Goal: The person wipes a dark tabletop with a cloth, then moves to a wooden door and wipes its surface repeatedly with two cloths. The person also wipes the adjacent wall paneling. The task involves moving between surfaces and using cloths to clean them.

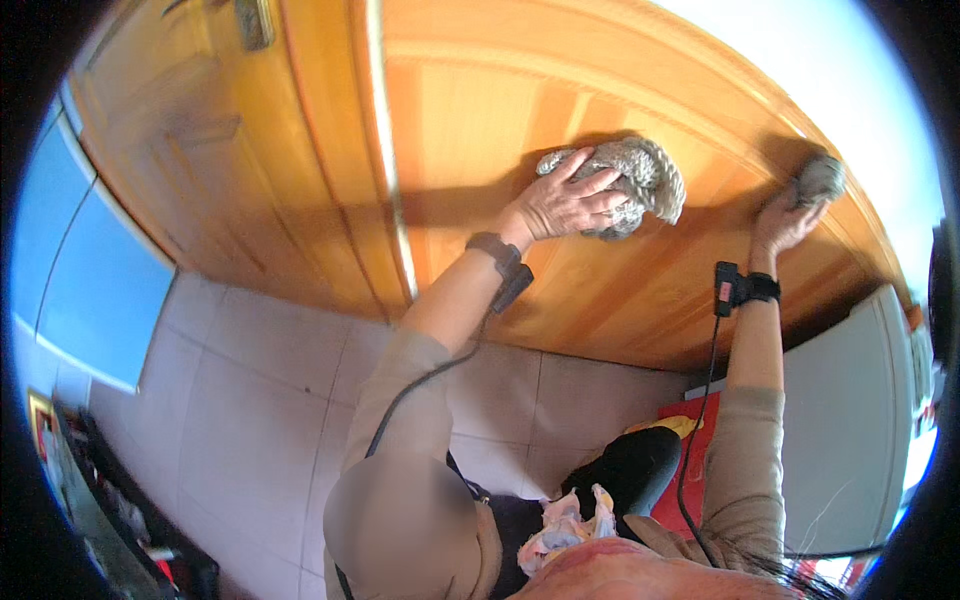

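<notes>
My left hand point(574, 201) lies over a bunched grey knitted cloth point(643, 176), its fingers spread across it and pressing it to the face of a wooden panel point(465, 142). Farther right, my right hand point(784, 223) grasps a smaller wad of grey cloth point(819, 181) at the panel's framed edge. Part of that wad is hidden by the fingers. Each wrist wears a dark strap; a small black device point(725, 289) with a cable sits on the right one.
A wooden door point(225, 150) with a metal handle plate point(253, 26) adjoins at left, near a blue cabinet point(105, 277). A white appliance-like box point(840, 405) stands at right beside a red item point(684, 480). Pale tiles point(255, 420) cover the floor. Cables hang from both wrists.
</notes>
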Tool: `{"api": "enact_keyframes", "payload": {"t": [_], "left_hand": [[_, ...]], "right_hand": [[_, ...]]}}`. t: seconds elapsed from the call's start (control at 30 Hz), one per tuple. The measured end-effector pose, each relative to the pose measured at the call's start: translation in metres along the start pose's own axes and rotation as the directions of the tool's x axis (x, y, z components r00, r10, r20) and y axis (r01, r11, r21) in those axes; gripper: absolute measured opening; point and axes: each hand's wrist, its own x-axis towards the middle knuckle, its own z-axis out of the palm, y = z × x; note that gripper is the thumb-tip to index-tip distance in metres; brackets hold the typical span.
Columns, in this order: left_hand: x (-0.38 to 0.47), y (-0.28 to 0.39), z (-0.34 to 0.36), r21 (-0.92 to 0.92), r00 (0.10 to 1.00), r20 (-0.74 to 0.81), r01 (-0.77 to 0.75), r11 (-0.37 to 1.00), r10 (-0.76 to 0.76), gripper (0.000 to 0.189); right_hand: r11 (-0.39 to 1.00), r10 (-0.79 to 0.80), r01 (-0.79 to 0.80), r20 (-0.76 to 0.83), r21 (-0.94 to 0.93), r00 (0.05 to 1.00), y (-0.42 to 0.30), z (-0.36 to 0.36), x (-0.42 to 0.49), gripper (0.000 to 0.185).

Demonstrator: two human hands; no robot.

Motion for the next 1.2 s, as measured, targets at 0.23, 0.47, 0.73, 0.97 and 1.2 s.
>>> {"api": "enact_keyframes", "payload": {"t": [0.23,0.47,0.73,0.97,1.2], "left_hand": [[-0.136,0.01,-0.003,0.027,0.611,-0.327,0.769,0.639,-0.721,0.05],[-0.179,0.116,0.014,-0.575,-0.308,-0.338,0.815,-0.064,-0.889,0.073],[-0.242,0.16,0.002,-0.603,-0.884,0.425,-0.114,-0.789,-0.197,0.067],[-0.352,0.239,0.043,-0.504,-0.609,0.782,-0.491,-0.711,-0.134,0.075],[-0.288,0.257,0.074,-0.318,-0.548,0.833,-0.594,-0.739,0.082,0.053]], "right_hand": [[0.997,0.073,-0.072,0.051,-0.036,0.996,-0.019,-0.011,0.009,0.054],[0.989,-0.143,0.143,0.007,-0.045,0.99,-0.029,-0.013,0.018,0.05],[0.976,-0.219,0.219,-0.015,-0.004,0.976,-0.015,-0.01,0.016,0.042],[0.913,-0.353,0.338,-0.027,-0.227,0.935,0.008,-0.004,0.022,0.042],[0.969,-0.156,0.16,0.033,-0.187,0.987,0.013,-0.006,0.015,0.064]]}}
